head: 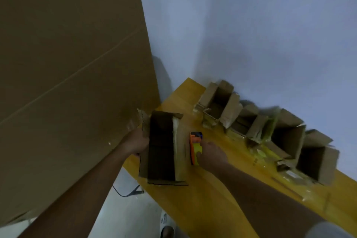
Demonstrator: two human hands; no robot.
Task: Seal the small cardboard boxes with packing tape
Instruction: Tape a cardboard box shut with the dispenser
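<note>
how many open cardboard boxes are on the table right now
4 I can tell. One near box gripped by the left hand; three along the wall: far, middle, right end. Blur and overlap may hide more.

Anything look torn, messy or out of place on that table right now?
Yes. The open box in the left hand has ragged, torn flap edges. Along the wall, the row of open boxes sits askew among crumpled tape scraps. The right hand is at the tape dispenser.
</note>
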